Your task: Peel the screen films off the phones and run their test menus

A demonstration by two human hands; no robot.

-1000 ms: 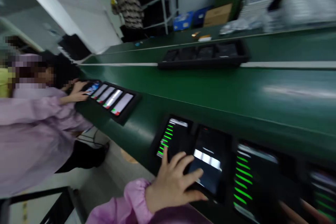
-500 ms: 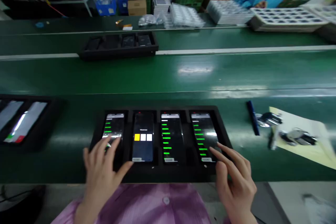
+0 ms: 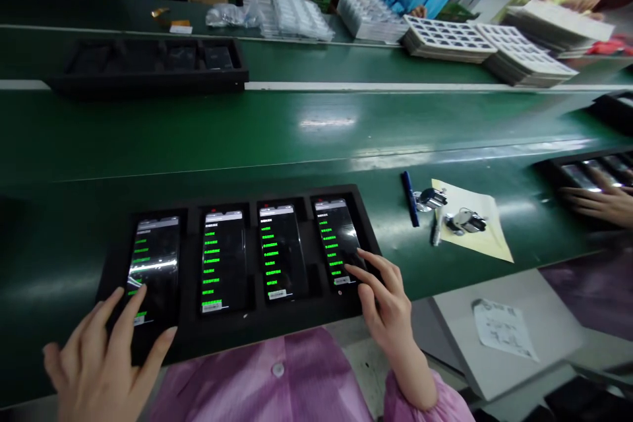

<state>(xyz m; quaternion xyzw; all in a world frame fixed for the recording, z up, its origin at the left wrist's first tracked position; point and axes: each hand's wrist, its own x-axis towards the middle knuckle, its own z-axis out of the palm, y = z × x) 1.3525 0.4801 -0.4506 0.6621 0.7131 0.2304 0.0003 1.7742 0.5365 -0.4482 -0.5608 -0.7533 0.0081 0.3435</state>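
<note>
A black tray on the green bench holds several phones side by side, screens lit with green text lines. My left hand has its fingers spread over the lower part of the leftmost phone; nothing is held in it. At the rightmost phone, my right hand has its fingertips at the lower right of the screen, fingers apart and holding nothing. Between the hands lie the second phone and the third phone, both untouched.
Right of the tray are a blue pen, metal pieces and yellow paper. Another black tray stands farther back. At the right, another person's hand reaches over a tray of phones. People work behind stacked white trays.
The view has swung right, so the tray appears farther left. The second phone's coloured squares have given way to green text lines. Both hands remain by the outer phones.
</note>
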